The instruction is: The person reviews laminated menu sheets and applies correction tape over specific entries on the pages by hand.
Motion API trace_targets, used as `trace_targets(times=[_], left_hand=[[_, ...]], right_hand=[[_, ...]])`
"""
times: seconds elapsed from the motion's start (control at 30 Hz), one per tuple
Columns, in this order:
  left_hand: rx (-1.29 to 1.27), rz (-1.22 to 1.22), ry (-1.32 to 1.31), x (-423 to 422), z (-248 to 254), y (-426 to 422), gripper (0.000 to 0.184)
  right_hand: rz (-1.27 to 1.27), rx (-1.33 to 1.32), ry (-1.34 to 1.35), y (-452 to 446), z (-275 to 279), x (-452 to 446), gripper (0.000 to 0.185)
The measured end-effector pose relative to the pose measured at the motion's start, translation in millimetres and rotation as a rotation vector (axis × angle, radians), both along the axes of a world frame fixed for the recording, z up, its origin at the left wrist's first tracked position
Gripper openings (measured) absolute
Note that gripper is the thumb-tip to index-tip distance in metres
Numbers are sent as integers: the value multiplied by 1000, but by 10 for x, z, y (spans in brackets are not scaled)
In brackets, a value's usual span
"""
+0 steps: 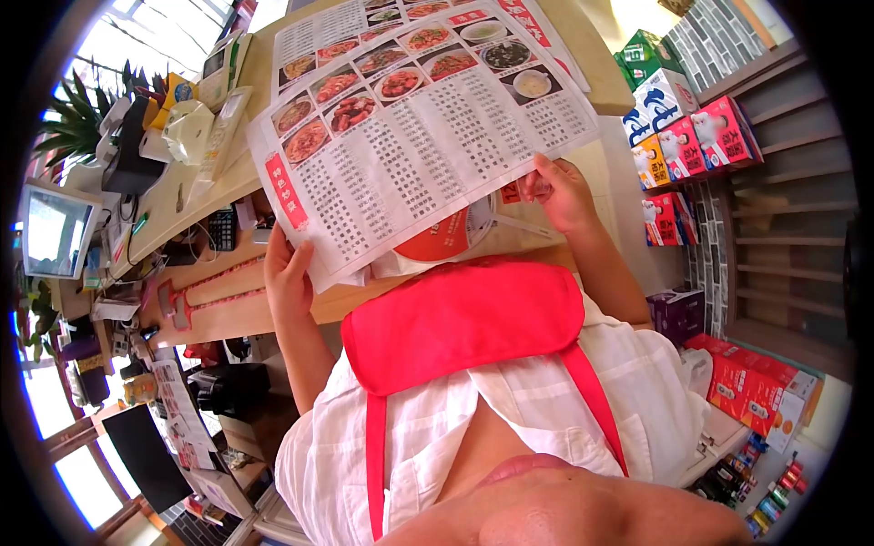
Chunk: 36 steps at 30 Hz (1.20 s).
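A large paper menu (410, 155), printed with dish photos and columns of text, is stretched between my two hands above the counter. My left hand (291, 270) pinches its lower left edge, thumb on top. At the lower right corner, my right hand (563, 193) grips the same sheet between thumb and fingers. Further menu sheets (291, 41) lie beyond and partly under it. Below its near edge shows part of a round orange-red item (443, 238), mostly covered.
Left along the counter (205, 202) are a monitor (60, 229), a potted plant (77, 118) and cables. Drink cartons (701, 141) are stacked at the right, with red boxes (742, 378) lower down. I wear a red apron (464, 318).
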<state>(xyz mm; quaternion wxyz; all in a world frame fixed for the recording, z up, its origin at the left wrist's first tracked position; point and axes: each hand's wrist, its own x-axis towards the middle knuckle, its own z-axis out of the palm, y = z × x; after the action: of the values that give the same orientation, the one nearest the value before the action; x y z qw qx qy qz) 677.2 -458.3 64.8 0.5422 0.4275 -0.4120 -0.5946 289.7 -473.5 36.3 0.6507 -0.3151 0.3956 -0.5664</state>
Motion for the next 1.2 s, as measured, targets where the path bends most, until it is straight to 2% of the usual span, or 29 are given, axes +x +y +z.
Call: trace_targets(times=[0.2,0.4,0.43,0.53,0.57,0.67,0.73,0.8,0.9,1.0,1.07,1.17,1.2], left_hand=[[-50,51,-43,10,34,-23,58],[-192,20,-199,130,422,-442,61],[-176,8,-210,148,516,-561,60],[-159,17,-268,172,701,-929,57],[-162,49,-303,196,715,-1053,56],[-168,96,-320,326,609,-1362,52],[-137,109,-295,446,474,-1524,51],[-143,136,-245,408,421,-1548,49],[-139,152,-240,403,319,-1587,47],[-141,154,-270,392,311,-1588,47],[-152,155,-292,373,341,-1555,47],[-165,171,-333,343,360,-1524,48],[-162,179,-359,331,361,-1530,48]], right_hand=[[83,-35,-1,-1,-25,-28,32],[89,20,43,-70,119,29,36],[144,-21,10,-115,171,18,24],[183,66,132,-117,445,49,21],[338,-6,141,-151,465,-85,19],[455,-157,256,-241,793,-387,23],[420,-237,179,-414,923,-671,29],[228,-244,192,-693,1016,-857,28],[53,-121,17,-1196,857,-1138,32],[132,29,11,-1534,779,-1262,30],[77,-198,297,-2208,355,-2099,28],[-704,-266,370,-2160,609,-1870,23],[-807,-292,228,-2134,691,-1761,24]])
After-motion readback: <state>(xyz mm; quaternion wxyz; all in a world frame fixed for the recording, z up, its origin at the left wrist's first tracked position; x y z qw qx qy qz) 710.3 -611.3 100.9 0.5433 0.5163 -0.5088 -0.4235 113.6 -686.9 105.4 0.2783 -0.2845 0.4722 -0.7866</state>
